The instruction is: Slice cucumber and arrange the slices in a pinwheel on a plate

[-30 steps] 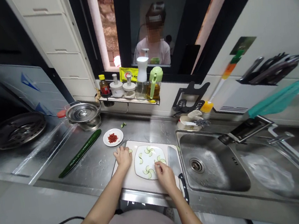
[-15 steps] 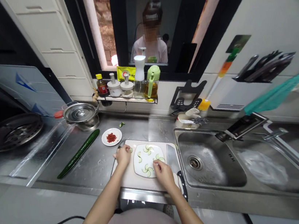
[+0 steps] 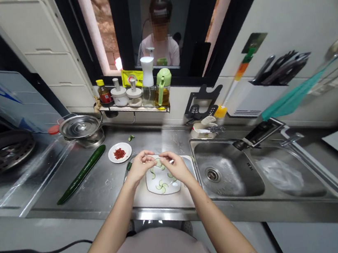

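Note:
My left hand (image 3: 140, 167) and my right hand (image 3: 176, 168) come close together over the far side of a white plate (image 3: 152, 186). Both have thumb and fingers pinched at a thin cucumber slice (image 3: 158, 163) between the fingertips. Curved green-edged cucumber slices (image 3: 162, 186) lie on the plate in pinwheel patterns, partly covered by my hands. Beneath the plate is a pale cutting board (image 3: 144, 201). A knife blade (image 3: 189, 164) shows to the right of my right hand, its handle hidden.
A whole cucumber (image 3: 82, 175) lies on the steel counter at left. Beside the board stands a small white dish (image 3: 111, 157) of chopped red pieces. Right of the board is a sink (image 3: 231, 176). Seasoning jars (image 3: 119, 97) line a rack (image 3: 134, 108) below the window.
My left hand has moved from the board's left edge over the plate. My right hand has left the plate's right side and risen to meet it. The view has shifted slightly.

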Demonstrator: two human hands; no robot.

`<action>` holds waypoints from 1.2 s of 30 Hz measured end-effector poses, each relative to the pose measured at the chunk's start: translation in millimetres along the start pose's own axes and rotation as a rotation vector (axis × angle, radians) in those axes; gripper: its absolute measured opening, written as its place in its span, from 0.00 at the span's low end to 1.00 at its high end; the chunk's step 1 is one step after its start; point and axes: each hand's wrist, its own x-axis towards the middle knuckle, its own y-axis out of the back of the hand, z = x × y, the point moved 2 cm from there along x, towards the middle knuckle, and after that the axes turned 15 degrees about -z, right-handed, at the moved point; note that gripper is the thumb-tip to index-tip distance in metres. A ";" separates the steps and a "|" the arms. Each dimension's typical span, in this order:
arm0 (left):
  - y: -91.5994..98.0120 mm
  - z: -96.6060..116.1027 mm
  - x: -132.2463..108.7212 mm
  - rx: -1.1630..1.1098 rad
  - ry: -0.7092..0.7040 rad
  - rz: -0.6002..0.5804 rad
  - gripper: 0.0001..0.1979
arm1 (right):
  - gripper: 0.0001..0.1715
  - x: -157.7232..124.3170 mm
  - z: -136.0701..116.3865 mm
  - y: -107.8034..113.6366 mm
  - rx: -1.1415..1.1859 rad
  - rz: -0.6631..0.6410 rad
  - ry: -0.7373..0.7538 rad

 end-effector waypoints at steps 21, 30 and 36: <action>-17.8 -4.2 -13.8 -0.245 0.245 -0.026 0.20 | 0.11 -12.4 -10.4 -8.4 -0.272 0.083 0.254; -19.9 7.6 -16.8 -0.143 0.080 0.124 0.17 | 0.12 -11.7 -4.3 -12.1 -0.191 0.082 0.184; -18.8 1.2 -15.3 -0.098 -0.053 0.137 0.16 | 0.11 -9.5 -1.3 -17.9 0.063 0.099 0.026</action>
